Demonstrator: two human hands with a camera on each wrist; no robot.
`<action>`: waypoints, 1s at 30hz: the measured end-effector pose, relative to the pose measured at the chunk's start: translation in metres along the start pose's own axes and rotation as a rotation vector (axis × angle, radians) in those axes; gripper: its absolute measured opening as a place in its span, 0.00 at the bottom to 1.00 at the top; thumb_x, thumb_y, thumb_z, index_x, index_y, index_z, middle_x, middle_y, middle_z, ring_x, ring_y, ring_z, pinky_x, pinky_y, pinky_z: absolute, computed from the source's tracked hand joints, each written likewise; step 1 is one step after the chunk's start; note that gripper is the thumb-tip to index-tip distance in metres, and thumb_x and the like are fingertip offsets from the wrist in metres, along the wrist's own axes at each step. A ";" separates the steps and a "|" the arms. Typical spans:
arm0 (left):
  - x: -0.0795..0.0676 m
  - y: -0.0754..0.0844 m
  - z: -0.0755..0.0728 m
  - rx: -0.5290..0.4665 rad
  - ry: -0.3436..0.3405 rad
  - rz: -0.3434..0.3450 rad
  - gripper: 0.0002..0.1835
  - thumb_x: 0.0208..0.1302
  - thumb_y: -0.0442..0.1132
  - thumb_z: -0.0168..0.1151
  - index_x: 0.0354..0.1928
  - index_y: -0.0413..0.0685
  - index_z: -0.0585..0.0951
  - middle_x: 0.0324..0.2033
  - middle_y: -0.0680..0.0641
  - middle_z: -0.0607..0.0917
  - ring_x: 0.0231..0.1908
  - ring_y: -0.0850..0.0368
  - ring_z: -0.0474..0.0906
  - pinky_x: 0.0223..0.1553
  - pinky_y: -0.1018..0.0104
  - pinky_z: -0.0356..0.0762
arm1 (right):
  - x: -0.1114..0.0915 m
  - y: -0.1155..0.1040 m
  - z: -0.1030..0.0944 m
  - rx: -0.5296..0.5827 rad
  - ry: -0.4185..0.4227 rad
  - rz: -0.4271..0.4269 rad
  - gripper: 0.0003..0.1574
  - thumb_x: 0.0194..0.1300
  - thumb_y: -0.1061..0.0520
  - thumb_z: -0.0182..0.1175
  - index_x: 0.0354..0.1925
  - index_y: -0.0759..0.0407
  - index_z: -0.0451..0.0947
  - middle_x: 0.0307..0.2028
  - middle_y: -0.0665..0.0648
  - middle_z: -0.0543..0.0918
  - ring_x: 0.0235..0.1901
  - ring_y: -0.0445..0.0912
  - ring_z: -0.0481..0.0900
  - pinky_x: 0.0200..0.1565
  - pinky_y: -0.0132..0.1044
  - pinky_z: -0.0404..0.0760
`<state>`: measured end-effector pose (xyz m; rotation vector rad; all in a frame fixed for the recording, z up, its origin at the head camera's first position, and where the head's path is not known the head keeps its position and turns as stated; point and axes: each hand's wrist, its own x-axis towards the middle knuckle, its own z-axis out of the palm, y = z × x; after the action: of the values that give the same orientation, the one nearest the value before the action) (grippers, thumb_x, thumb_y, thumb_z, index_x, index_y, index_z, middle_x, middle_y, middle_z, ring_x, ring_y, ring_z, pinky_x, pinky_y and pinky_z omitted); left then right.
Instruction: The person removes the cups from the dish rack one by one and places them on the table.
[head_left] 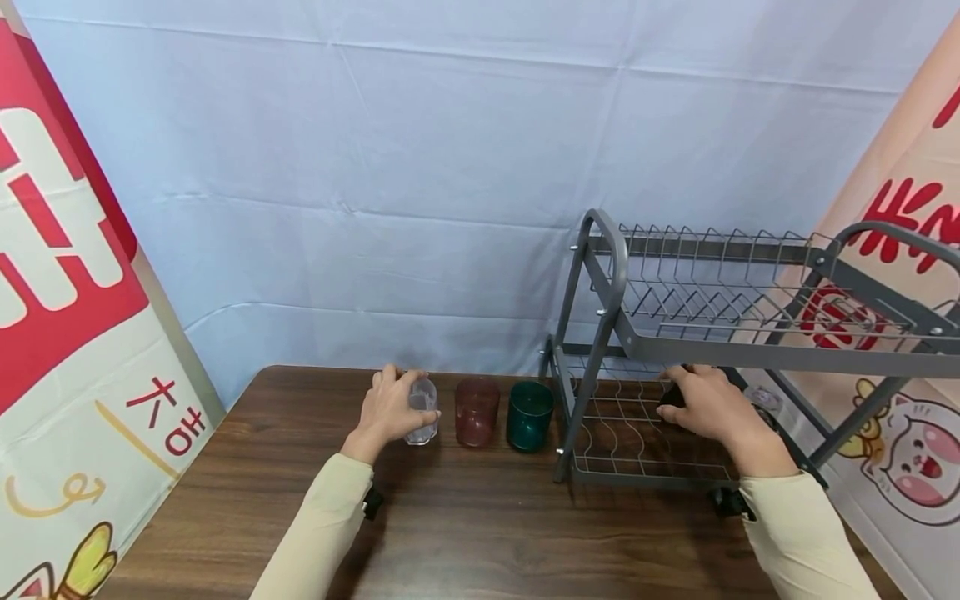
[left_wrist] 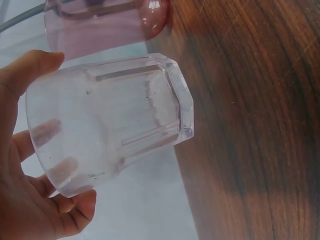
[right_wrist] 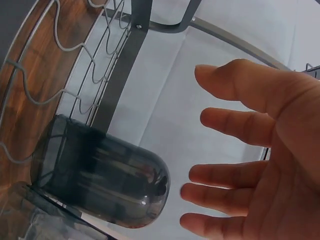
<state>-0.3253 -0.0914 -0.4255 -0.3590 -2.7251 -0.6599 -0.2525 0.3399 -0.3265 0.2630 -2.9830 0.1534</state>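
My left hand (head_left: 390,408) holds a clear faceted plastic cup (left_wrist: 115,120) near its wide rim. In the left wrist view the thumb lies along one side and the fingertips curl round the other; the narrow base points toward the table. A pink cup (head_left: 476,412) and a green cup (head_left: 530,417) stand to its right. Inside the dish rack (head_left: 652,479), over the lower shelf, my right hand (head_left: 708,404) has its fingers extended. A dark grey cup (right_wrist: 105,172) stands upside down on that shelf, just off those fingertips in the right wrist view.
The rack's upper wire tier (head_left: 720,292) extends above my right hand. Another clear cup (right_wrist: 55,225) sits beside the dark one on the lower shelf. The wooden table (head_left: 510,525) ends at a pale cloth backdrop (head_left: 375,208); printed banners flank both sides.
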 end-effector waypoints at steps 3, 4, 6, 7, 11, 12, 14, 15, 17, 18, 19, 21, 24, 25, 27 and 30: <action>0.001 -0.001 0.002 -0.004 -0.001 -0.001 0.36 0.37 0.57 0.74 0.54 0.56 0.78 0.45 0.41 0.69 0.42 0.44 0.65 0.34 0.52 0.71 | 0.003 0.002 -0.001 -0.003 0.006 0.012 0.35 0.55 0.52 0.67 0.56 0.69 0.70 0.50 0.79 0.69 0.49 0.76 0.61 0.38 0.65 0.67; 0.001 -0.001 0.002 -0.006 0.000 -0.001 0.36 0.36 0.57 0.74 0.53 0.56 0.78 0.45 0.41 0.69 0.42 0.44 0.65 0.34 0.52 0.71 | 0.004 0.003 -0.001 -0.007 0.008 0.016 0.35 0.55 0.52 0.67 0.56 0.70 0.70 0.49 0.79 0.69 0.48 0.76 0.62 0.38 0.65 0.67; 0.001 0.000 0.003 -0.008 -0.005 -0.001 0.36 0.36 0.57 0.74 0.53 0.56 0.78 0.45 0.41 0.69 0.42 0.44 0.65 0.34 0.52 0.71 | 0.006 0.004 -0.001 -0.015 0.006 0.024 0.36 0.55 0.51 0.67 0.56 0.70 0.70 0.49 0.80 0.70 0.47 0.76 0.62 0.37 0.64 0.68; 0.001 0.000 0.003 -0.006 -0.008 0.000 0.36 0.36 0.57 0.75 0.53 0.55 0.78 0.45 0.41 0.69 0.42 0.44 0.65 0.34 0.52 0.71 | 0.007 0.005 -0.001 -0.020 0.005 0.028 0.36 0.55 0.52 0.67 0.56 0.70 0.70 0.49 0.80 0.70 0.47 0.76 0.63 0.37 0.64 0.68; 0.002 0.001 0.005 0.000 -0.012 0.002 0.36 0.36 0.56 0.75 0.53 0.55 0.78 0.45 0.40 0.69 0.42 0.44 0.65 0.34 0.52 0.71 | 0.010 0.008 0.001 -0.054 -0.006 0.035 0.36 0.55 0.52 0.67 0.56 0.71 0.70 0.47 0.78 0.72 0.46 0.75 0.66 0.37 0.63 0.69; 0.003 0.001 0.005 0.000 -0.011 0.004 0.36 0.36 0.56 0.75 0.53 0.55 0.79 0.45 0.40 0.69 0.42 0.44 0.65 0.34 0.52 0.71 | 0.011 0.009 0.001 -0.062 -0.004 0.034 0.36 0.55 0.52 0.67 0.56 0.72 0.70 0.47 0.78 0.73 0.45 0.74 0.67 0.38 0.63 0.69; 0.004 0.001 0.007 0.004 -0.013 0.006 0.36 0.36 0.56 0.75 0.53 0.55 0.79 0.45 0.40 0.69 0.42 0.44 0.65 0.34 0.52 0.71 | 0.012 0.012 0.003 -0.071 0.008 0.025 0.35 0.55 0.53 0.67 0.55 0.72 0.70 0.48 0.77 0.73 0.45 0.73 0.68 0.39 0.63 0.69; 0.004 0.001 0.008 0.007 -0.017 0.006 0.36 0.36 0.56 0.75 0.53 0.55 0.79 0.45 0.40 0.69 0.42 0.44 0.65 0.34 0.52 0.71 | 0.013 0.013 0.003 -0.072 0.019 0.016 0.35 0.54 0.53 0.67 0.54 0.72 0.71 0.48 0.77 0.73 0.45 0.73 0.69 0.40 0.63 0.69; 0.004 0.001 0.010 0.015 -0.031 0.005 0.36 0.37 0.56 0.75 0.53 0.55 0.78 0.45 0.40 0.68 0.41 0.44 0.65 0.34 0.53 0.71 | 0.014 0.016 0.005 -0.059 0.044 0.001 0.34 0.54 0.55 0.68 0.54 0.72 0.71 0.50 0.77 0.72 0.47 0.72 0.68 0.42 0.63 0.68; 0.004 0.001 0.011 0.019 -0.038 0.003 0.36 0.38 0.57 0.75 0.54 0.55 0.78 0.45 0.40 0.68 0.41 0.44 0.64 0.34 0.53 0.71 | 0.015 0.018 0.006 -0.052 0.055 -0.007 0.33 0.53 0.55 0.68 0.53 0.72 0.71 0.50 0.77 0.71 0.47 0.73 0.68 0.43 0.63 0.68; 0.004 0.001 0.011 0.022 -0.046 0.001 0.36 0.38 0.57 0.74 0.54 0.55 0.78 0.45 0.40 0.68 0.41 0.44 0.64 0.34 0.53 0.70 | 0.015 0.019 0.006 -0.044 0.064 -0.013 0.33 0.53 0.56 0.68 0.53 0.72 0.72 0.51 0.77 0.71 0.48 0.73 0.67 0.43 0.64 0.67; 0.003 0.001 0.012 0.023 -0.056 -0.003 0.36 0.38 0.56 0.74 0.54 0.55 0.78 0.45 0.40 0.68 0.41 0.44 0.64 0.34 0.53 0.70 | 0.016 0.021 0.008 -0.027 0.073 -0.019 0.33 0.53 0.56 0.68 0.53 0.72 0.71 0.52 0.77 0.70 0.49 0.73 0.66 0.44 0.64 0.66; 0.003 0.002 0.013 0.023 -0.057 -0.003 0.36 0.39 0.56 0.74 0.54 0.55 0.78 0.44 0.40 0.68 0.41 0.44 0.64 0.34 0.53 0.69 | 0.017 0.024 0.010 -0.001 0.077 -0.015 0.33 0.52 0.57 0.68 0.53 0.73 0.71 0.52 0.77 0.70 0.50 0.73 0.65 0.45 0.65 0.66; 0.003 0.002 0.014 0.025 -0.057 -0.002 0.36 0.39 0.56 0.74 0.54 0.55 0.78 0.44 0.40 0.68 0.40 0.45 0.64 0.34 0.53 0.69 | 0.018 0.025 0.010 0.009 0.079 -0.015 0.33 0.52 0.57 0.68 0.53 0.73 0.71 0.52 0.76 0.70 0.50 0.73 0.65 0.45 0.65 0.65; 0.003 0.001 0.015 0.030 -0.054 0.003 0.36 0.39 0.56 0.74 0.54 0.54 0.78 0.44 0.40 0.68 0.40 0.45 0.63 0.34 0.54 0.68 | 0.019 0.027 0.011 0.028 0.087 -0.018 0.34 0.52 0.58 0.68 0.54 0.73 0.70 0.52 0.76 0.70 0.51 0.72 0.65 0.46 0.65 0.65; 0.004 0.001 0.019 0.033 -0.042 0.013 0.35 0.39 0.56 0.74 0.54 0.54 0.78 0.43 0.40 0.68 0.39 0.45 0.63 0.34 0.54 0.67 | 0.020 0.029 0.012 0.037 0.098 -0.026 0.36 0.51 0.59 0.69 0.56 0.73 0.69 0.52 0.76 0.70 0.51 0.72 0.65 0.47 0.65 0.64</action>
<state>-0.3334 -0.0812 -0.4395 -0.3861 -2.7677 -0.6092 -0.2794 0.3640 -0.3379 0.2895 -2.8803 0.2120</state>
